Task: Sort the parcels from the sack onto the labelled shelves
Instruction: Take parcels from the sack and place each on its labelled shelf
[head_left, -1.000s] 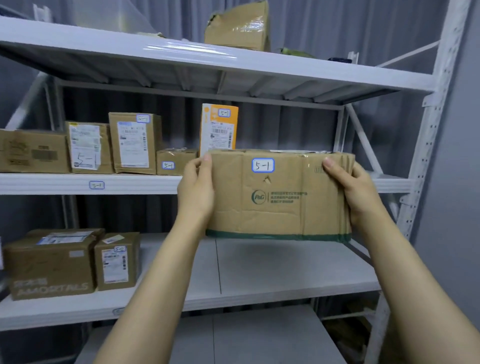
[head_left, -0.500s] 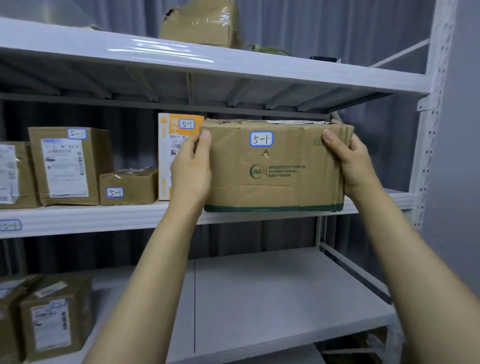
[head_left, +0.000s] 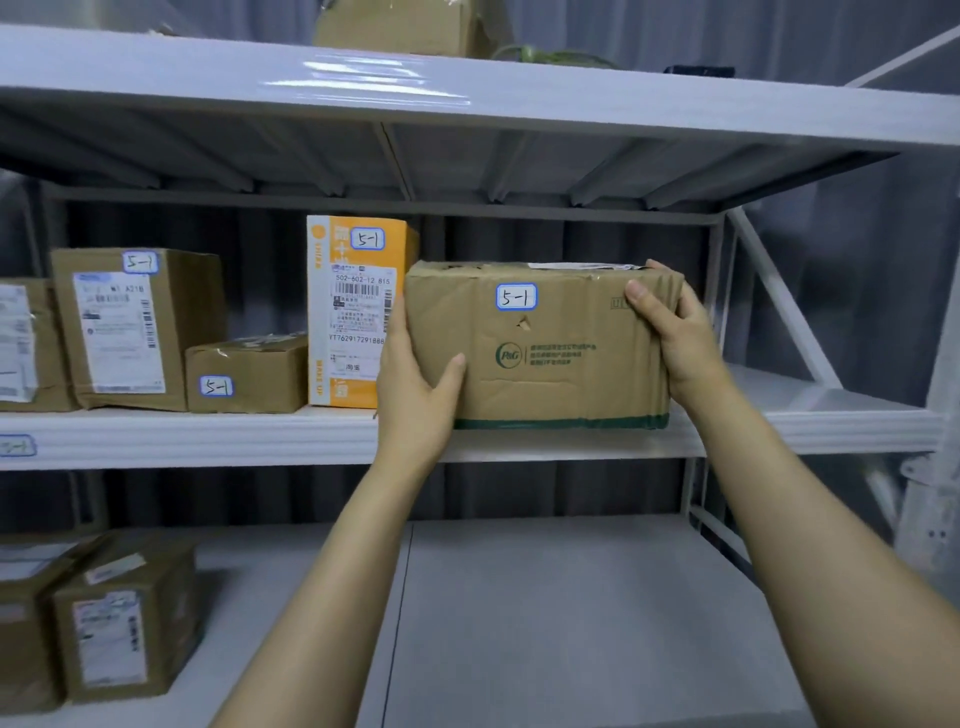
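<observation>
Parcel (head_left: 540, 353) held between left hand (head_left: 415, 384) and right hand (head_left: 675, 338).

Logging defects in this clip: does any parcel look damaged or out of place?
The P&G box is worn: a small puncture below its 5-1 label, creased front, crumpled top edge. Its neighbours on the shelf also read 5-1, so placement looks right.

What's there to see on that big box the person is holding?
The box is worn, creased brown cardboard with a small tear, a green logo, a green bottom strip and a label reading 5-1. It sits level at the front edge of the shelf, beside the orange box. The left hand grips its left end, the right hand its upper right corner.
</observation>
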